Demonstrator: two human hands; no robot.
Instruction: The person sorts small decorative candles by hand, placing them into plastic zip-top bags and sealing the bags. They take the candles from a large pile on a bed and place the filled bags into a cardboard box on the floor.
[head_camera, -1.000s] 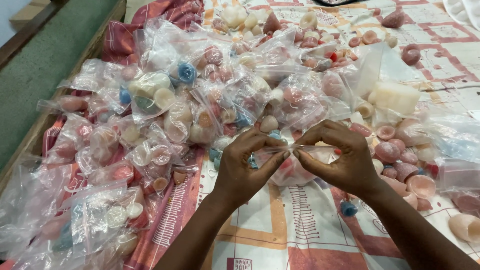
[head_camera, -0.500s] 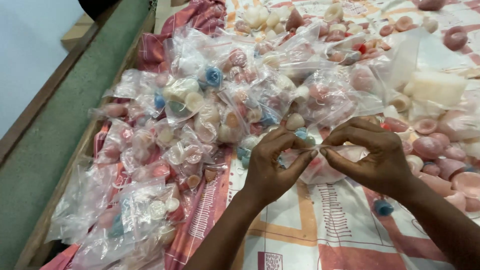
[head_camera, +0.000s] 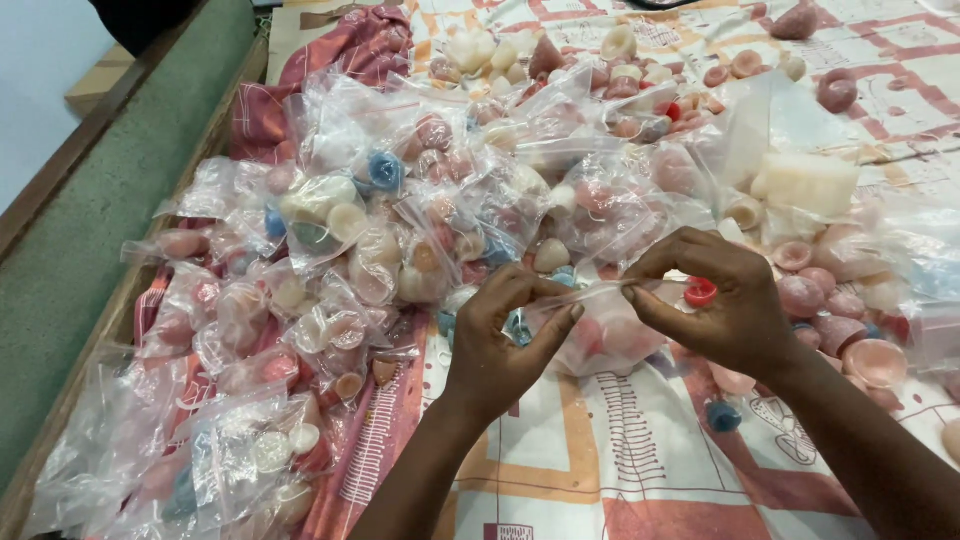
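Observation:
Both hands pinch the top edge of one small clear plastic bag (head_camera: 600, 335) filled with pinkish rounded pieces. My left hand (head_camera: 505, 335) grips the left end of the bag's mouth, and my right hand (head_camera: 715, 300) grips the right end. The mouth is stretched taut between my fingertips. A small red piece (head_camera: 700, 292) shows by my right fingers. The bag hangs just above a patterned cloth (head_camera: 600, 460).
A heap of filled clear bags (head_camera: 330, 270) covers the left and centre. Loose pink shell-shaped pieces (head_camera: 830, 300) lie at the right, with a pale block (head_camera: 810, 185) behind them. A small blue piece (head_camera: 722, 415) lies near my right wrist. A green ledge (head_camera: 110, 200) borders the left.
The view has shifted, so the pile and my hands sit further right and lower. My hands have spread slightly apart along the bag's mouth while still pinching it.

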